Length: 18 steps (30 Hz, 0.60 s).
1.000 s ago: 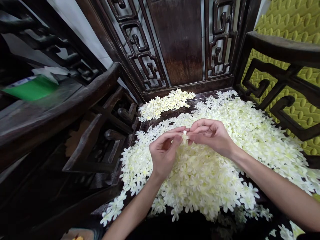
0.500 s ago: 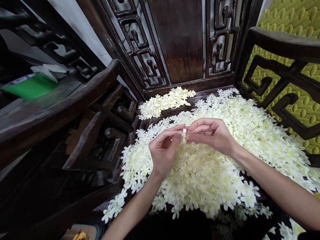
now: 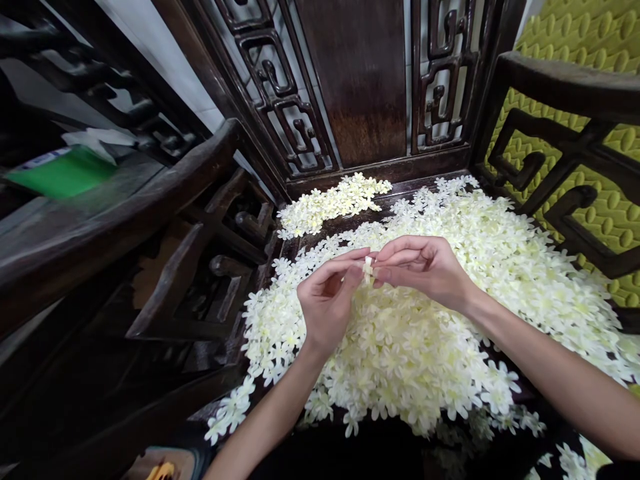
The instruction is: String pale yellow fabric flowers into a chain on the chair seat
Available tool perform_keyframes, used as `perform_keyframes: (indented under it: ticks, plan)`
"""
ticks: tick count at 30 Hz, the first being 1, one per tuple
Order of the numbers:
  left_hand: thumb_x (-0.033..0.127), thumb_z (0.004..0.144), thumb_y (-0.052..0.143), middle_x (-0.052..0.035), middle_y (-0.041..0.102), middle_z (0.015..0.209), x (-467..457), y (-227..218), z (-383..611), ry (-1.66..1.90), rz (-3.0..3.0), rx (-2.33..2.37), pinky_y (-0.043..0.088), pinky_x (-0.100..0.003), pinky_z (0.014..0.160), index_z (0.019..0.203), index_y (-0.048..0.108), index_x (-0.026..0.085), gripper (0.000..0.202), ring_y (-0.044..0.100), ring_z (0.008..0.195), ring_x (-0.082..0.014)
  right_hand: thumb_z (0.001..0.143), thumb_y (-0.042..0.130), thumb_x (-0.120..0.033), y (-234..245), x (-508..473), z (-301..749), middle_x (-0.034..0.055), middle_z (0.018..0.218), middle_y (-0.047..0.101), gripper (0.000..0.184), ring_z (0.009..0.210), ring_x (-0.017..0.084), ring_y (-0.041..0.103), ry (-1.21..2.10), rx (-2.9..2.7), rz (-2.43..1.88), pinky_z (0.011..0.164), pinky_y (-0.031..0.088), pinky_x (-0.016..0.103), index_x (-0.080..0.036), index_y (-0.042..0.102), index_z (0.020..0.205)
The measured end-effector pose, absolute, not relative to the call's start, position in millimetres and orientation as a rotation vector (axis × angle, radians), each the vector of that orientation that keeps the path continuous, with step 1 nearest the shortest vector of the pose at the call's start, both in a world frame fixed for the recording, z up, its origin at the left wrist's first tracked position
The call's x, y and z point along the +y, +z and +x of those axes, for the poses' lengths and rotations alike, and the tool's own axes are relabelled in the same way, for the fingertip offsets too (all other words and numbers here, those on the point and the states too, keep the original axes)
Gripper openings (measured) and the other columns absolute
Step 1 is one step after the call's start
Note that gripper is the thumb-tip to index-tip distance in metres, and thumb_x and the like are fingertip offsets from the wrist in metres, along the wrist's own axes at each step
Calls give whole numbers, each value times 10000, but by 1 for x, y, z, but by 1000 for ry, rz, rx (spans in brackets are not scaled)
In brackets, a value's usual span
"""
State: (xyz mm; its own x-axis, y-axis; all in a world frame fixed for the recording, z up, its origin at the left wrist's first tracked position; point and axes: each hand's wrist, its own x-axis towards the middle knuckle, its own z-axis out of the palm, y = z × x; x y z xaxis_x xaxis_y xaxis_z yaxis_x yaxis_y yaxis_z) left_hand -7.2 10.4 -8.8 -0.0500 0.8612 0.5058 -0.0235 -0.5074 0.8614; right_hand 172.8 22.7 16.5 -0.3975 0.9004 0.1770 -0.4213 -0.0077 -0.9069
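Between my two hands a small white artificial flower (image 3: 368, 270) is pinched, seen edge-on. My left hand (image 3: 330, 300) grips its left side with thumb and fingertips. From the right, my right hand (image 3: 425, 273) holds it the same way, fingers curled and pressed together. My fingers cover part of the flower. Below and around both hands lies a wide heap of loose white flowers (image 3: 405, 347) with pale yellow-green centres. A smaller, yellower pile of flowers (image 3: 333, 205) sits behind, close to the backrest.
The flowers lie on a dark wooden chair with a carved backrest (image 3: 370, 87). Its left armrest (image 3: 150, 207) and right armrest (image 3: 565, 87) flank my hands. A green packet (image 3: 63, 172) is at the far left, a yellow textured surface (image 3: 575, 40) at the right.
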Motion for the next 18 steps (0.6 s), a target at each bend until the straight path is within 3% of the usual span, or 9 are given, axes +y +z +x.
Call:
perform_keyframes:
  ticks: [10, 18]
  plan:
    - [202, 892, 699, -70, 784, 1075, 11, -11, -5, 1640, 1480, 847, 612, -339, 883, 906, 755, 212, 58, 743, 1054, -215, 756, 833, -109, 17, 21, 174, 35, 819, 816, 194, 723, 139, 782, 1633, -1194, -597, 713, 639, 230, -155, 739, 920]
    - [201, 888, 701, -73, 781, 1081, 12, -12, -3, 1627, 1499, 848, 623, -382, 880, 897, 744, 196, 43, 762, 1000, -236, 650, 886, -63, 16, 22, 172, 23, 807, 816, 293, 684, 116, 763, 1646, -1057, -702, 688, 628, 209, -168, 652, 793]
